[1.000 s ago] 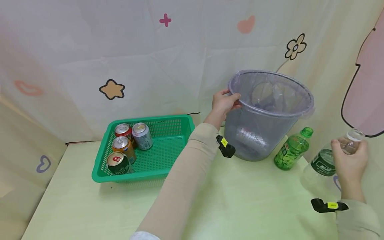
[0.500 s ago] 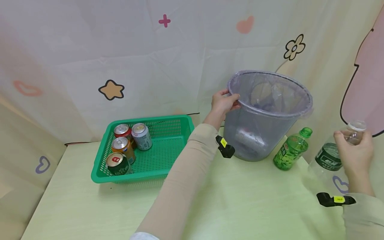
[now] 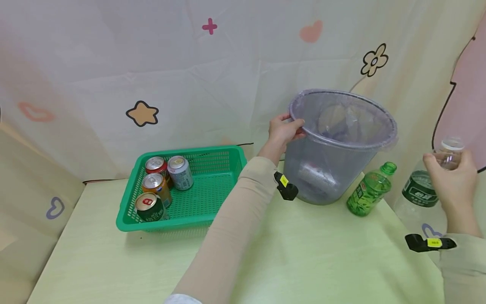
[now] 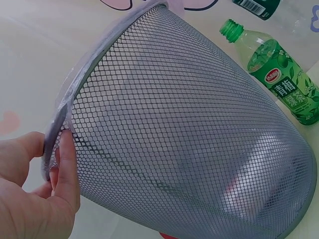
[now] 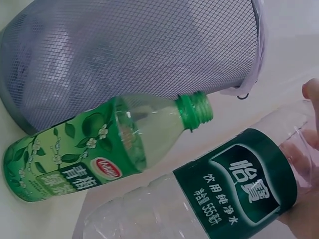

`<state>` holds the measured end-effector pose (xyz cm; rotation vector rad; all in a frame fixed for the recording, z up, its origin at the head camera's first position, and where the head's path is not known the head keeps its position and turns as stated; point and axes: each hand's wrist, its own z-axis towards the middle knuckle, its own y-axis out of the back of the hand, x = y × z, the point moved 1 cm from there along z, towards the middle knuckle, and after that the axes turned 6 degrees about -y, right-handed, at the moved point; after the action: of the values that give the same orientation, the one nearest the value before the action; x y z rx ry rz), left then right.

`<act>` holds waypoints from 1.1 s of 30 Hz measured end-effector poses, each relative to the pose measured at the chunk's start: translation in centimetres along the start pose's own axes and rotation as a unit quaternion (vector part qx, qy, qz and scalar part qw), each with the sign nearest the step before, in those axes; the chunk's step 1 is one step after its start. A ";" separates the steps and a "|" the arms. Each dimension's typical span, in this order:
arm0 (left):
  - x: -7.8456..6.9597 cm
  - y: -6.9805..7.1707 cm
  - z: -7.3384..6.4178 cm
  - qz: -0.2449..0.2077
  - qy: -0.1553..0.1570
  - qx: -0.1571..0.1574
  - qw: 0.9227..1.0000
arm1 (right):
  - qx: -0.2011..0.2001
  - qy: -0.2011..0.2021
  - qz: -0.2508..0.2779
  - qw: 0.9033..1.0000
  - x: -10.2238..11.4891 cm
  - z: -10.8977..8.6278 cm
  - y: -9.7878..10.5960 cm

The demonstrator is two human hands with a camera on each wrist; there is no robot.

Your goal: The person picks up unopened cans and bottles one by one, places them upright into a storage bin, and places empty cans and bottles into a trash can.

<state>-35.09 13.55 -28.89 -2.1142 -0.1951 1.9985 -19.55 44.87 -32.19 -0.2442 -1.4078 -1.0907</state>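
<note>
My left hand (image 3: pixel 284 131) pinches the left rim of a grey mesh wastebasket (image 3: pixel 322 173) lined with a thin translucent bag; in the left wrist view the thumb and fingers (image 4: pixel 65 169) close over that rim. At the far right, my right hand (image 3: pixel 457 181) grips a clear plastic water bottle (image 3: pixel 420 190) near its neck. This bottle has a dark green label (image 5: pixel 239 184) and hangs upright by the table's right edge. Between wastebasket and water bottle stands a green plastic tea bottle (image 3: pixel 370 190), uncapped, on the table.
A green plastic basket (image 3: pixel 212 217) with several drink cans (image 3: pixel 156 185) at its left side sits on the left part of the pale table (image 3: pixel 303 261). Behind everything hangs a printed curtain (image 3: pixel 212 84). A thin dark cord (image 3: pixel 244 143) shows behind the basket.
My right hand has lifted the water bottle up and a little to the right. The left hand still holds the wastebasket's rim, and the basket and cans stay put.
</note>
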 end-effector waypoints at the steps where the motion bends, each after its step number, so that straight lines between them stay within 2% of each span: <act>1: 0.0 -0.1 0.0 -0.001 0.001 0.002 1.000 | 0.001 0.000 -0.013 1.000 0.2 0.1 0.1; 5: 0.1 -0.5 -0.2 0.001 0.004 0.007 1.000 | 0.007 -0.004 -0.069 0.998 0.7 0.3 0.7; 7: 0.1 -0.6 -0.3 0.005 0.005 0.007 1.000 | 0.014 -0.002 -0.079 0.997 0.9 0.3 0.9; 10: 0.1 -0.6 -0.3 0.010 0.005 0.001 1.000 | 0.026 -0.004 -0.080 0.996 1.3 0.3 1.0; 15: 0.2 -0.4 -0.3 0.011 0.002 -0.003 1.000 | 0.028 0.029 -0.065 0.997 2.2 0.5 1.1; 18: 0.2 -0.4 -0.3 0.014 0.002 -0.005 1.000 | 0.022 0.054 -0.067 0.996 1.7 1.9 0.9; 22: 0.1 -0.4 -0.3 0.015 0.003 -0.005 1.000 | 0.001 0.086 -0.082 0.993 -0.9 5.8 0.6; 25: 0.0 -0.3 -0.3 0.013 0.004 -0.006 1.000 | -0.025 0.100 -0.104 0.989 -1.7 7.8 0.4; 27: -0.1 -0.2 -0.2 0.014 0.005 -0.007 1.000 | -0.030 0.100 -0.102 0.989 -0.6 7.5 0.4; 29: 0.0 -0.1 -0.1 0.014 0.004 -0.007 1.000 | -0.035 0.091 -0.107 0.989 1.4 6.2 0.5; 33: 0.0 0.1 -0.1 0.008 0.002 -0.006 1.000 | -0.014 0.075 -0.110 0.991 5.7 3.1 0.6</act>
<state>-35.04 13.43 -28.91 -2.1333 -0.1920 2.0071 -22.29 44.75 -26.25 -0.0247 -1.3062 -1.2823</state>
